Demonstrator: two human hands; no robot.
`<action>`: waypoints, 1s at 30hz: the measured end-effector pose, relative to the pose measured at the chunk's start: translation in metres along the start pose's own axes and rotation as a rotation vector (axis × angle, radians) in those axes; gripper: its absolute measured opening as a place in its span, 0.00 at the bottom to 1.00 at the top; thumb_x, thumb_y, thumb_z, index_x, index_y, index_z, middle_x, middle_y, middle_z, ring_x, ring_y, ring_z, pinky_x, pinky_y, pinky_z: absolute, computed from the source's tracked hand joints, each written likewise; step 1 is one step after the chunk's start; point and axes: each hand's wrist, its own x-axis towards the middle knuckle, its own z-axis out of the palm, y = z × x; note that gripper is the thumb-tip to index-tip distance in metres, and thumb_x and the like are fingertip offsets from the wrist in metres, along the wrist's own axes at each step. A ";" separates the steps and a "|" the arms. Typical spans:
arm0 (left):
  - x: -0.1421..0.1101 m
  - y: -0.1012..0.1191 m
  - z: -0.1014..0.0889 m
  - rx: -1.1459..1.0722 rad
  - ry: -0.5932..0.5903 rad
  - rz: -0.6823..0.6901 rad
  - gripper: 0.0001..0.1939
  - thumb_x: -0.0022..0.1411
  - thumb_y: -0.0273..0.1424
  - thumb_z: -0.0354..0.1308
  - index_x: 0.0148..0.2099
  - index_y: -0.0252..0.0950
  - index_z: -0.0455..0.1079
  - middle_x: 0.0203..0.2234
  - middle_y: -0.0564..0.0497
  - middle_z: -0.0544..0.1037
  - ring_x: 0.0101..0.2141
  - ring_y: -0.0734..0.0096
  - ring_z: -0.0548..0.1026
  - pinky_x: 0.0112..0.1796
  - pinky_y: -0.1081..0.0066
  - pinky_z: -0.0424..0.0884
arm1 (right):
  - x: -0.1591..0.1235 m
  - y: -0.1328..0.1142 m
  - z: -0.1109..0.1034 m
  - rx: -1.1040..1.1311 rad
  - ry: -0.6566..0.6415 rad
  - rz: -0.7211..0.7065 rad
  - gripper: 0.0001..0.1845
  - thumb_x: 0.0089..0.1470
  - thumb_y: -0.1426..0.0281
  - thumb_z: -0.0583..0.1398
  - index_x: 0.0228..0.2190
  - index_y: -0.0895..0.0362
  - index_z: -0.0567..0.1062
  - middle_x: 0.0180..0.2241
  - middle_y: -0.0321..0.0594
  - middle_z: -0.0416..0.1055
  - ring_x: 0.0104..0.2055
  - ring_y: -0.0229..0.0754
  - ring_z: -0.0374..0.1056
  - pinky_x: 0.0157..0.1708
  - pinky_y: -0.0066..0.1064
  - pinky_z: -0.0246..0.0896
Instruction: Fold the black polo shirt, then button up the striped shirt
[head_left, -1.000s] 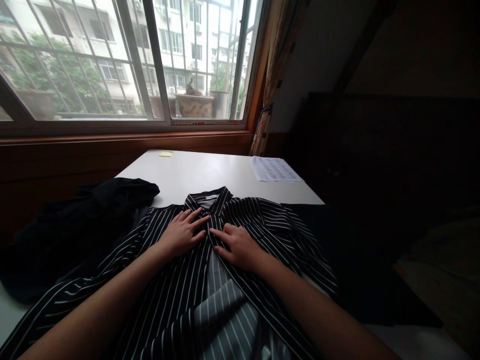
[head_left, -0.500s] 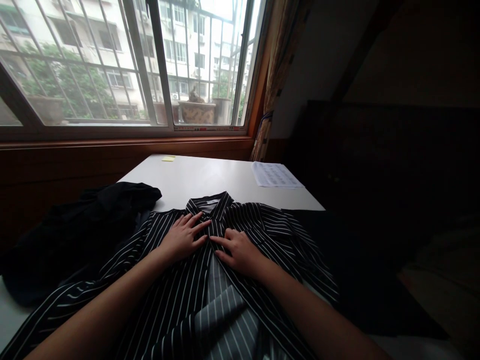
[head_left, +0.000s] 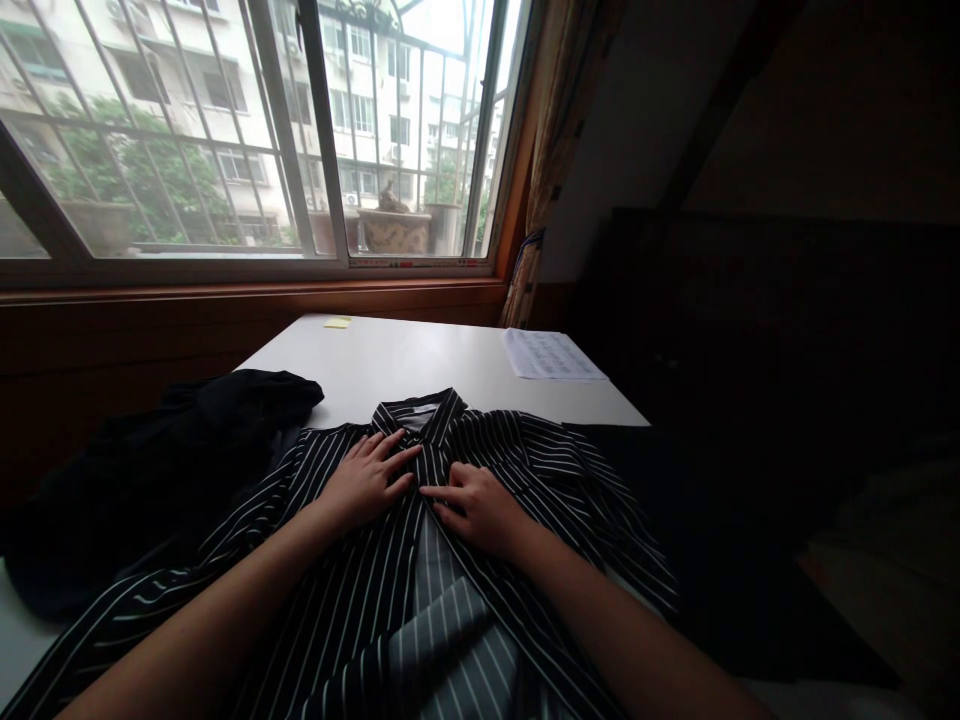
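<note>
A black shirt with thin white stripes (head_left: 540, 460) lies spread, front up, on a white table (head_left: 420, 360), its collar pointing toward the window. My left hand (head_left: 367, 482) rests flat on the left front panel just below the collar, fingers stretched out. My right hand (head_left: 472, 505) lies on the right front edge beside it, index finger extended and the other fingers curling onto the cloth. The two hands almost touch over the shirt's opening, where the paler inside of the fabric shows.
A crumpled black garment (head_left: 165, 460) lies at the table's left. A printed sheet of paper (head_left: 551, 355) sits at the far right corner and a yellow sticky note (head_left: 337, 322) near the far edge. A barred window (head_left: 247, 130) is behind; dark furniture stands to the right.
My hands have stayed nearly still on the shirt below the collar; the right hand's fingers have curled in slightly. The view has tipped a little.
</note>
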 end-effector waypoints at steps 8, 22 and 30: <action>0.001 -0.001 -0.002 -0.018 0.134 0.035 0.23 0.70 0.41 0.51 0.65 0.51 0.62 0.65 0.50 0.61 0.60 0.54 0.64 0.60 0.51 0.60 | -0.001 0.002 0.001 0.009 0.007 -0.061 0.15 0.60 0.66 0.62 0.49 0.44 0.79 0.34 0.37 0.68 0.37 0.39 0.64 0.38 0.33 0.55; 0.002 0.002 -0.004 -0.317 0.131 0.317 0.09 0.68 0.36 0.57 0.46 0.46 0.79 0.39 0.48 0.74 0.42 0.64 0.71 0.45 0.63 0.72 | 0.000 -0.001 -0.004 0.020 -0.012 -0.054 0.14 0.64 0.62 0.59 0.48 0.46 0.79 0.32 0.37 0.69 0.36 0.40 0.65 0.38 0.33 0.54; 0.007 -0.001 -0.014 -0.516 -0.067 0.282 0.09 0.65 0.36 0.62 0.47 0.43 0.77 0.39 0.49 0.76 0.43 0.65 0.73 0.46 0.65 0.71 | -0.001 0.000 -0.003 0.009 -0.018 -0.058 0.13 0.62 0.64 0.60 0.48 0.45 0.79 0.32 0.36 0.69 0.36 0.40 0.64 0.38 0.33 0.54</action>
